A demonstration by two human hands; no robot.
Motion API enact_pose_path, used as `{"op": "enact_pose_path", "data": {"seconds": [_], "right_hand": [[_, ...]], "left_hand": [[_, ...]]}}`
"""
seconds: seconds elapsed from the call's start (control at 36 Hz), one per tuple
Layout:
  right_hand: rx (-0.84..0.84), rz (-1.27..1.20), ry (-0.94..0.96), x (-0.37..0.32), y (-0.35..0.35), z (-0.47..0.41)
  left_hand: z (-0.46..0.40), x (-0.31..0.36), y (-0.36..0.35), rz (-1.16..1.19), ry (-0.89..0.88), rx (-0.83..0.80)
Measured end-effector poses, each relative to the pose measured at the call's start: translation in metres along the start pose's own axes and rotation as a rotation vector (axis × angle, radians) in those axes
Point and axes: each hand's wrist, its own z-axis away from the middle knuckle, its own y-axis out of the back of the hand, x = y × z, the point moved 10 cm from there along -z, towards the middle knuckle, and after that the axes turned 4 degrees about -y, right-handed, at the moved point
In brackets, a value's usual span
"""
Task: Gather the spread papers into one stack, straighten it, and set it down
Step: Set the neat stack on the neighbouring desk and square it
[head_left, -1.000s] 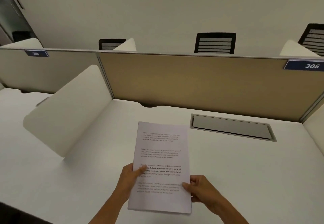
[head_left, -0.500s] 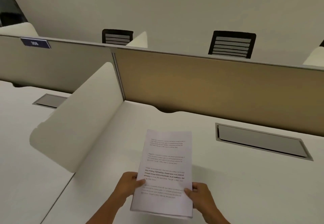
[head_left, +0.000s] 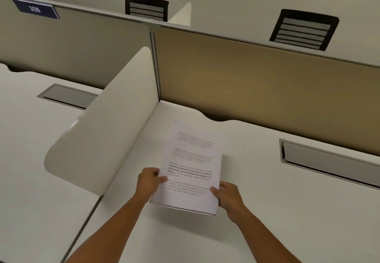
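Head view: both hands are gripping a printed paper stack (head_left: 193, 164) above the white desk (head_left: 287, 211), left hand (head_left: 148, 181) and right hand (head_left: 228, 196) pinching its side edges, thumbs on top.

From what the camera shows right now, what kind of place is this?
Probably a shared study room or open office. White desks are split by partition panels, one with a numbered seat label, and office chairs stand behind. Both hands hold a stack of printed papers.
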Motion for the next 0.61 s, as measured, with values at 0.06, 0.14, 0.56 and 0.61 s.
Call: {"op": "enact_pose_path", "data": {"seconds": [0.06,0.14,0.56,0.61], "right_hand": [[0.002,0.006,-0.019,-0.005,-0.008,-0.011],[0.008,0.009,-0.037,-0.014,-0.021,-0.027],[0.091,0.092,-0.108,-0.035,-0.057,-0.097],[0.114,0.111,-0.099,-0.04,-0.057,-0.101]], "left_hand": [[-0.013,-0.001,0.007,0.01,0.008,0.009],[-0.033,-0.002,0.015,0.013,0.025,0.013],[-0.113,-0.02,0.018,0.003,0.099,-0.022],[-0.122,-0.023,0.017,0.016,0.105,-0.017]]}}
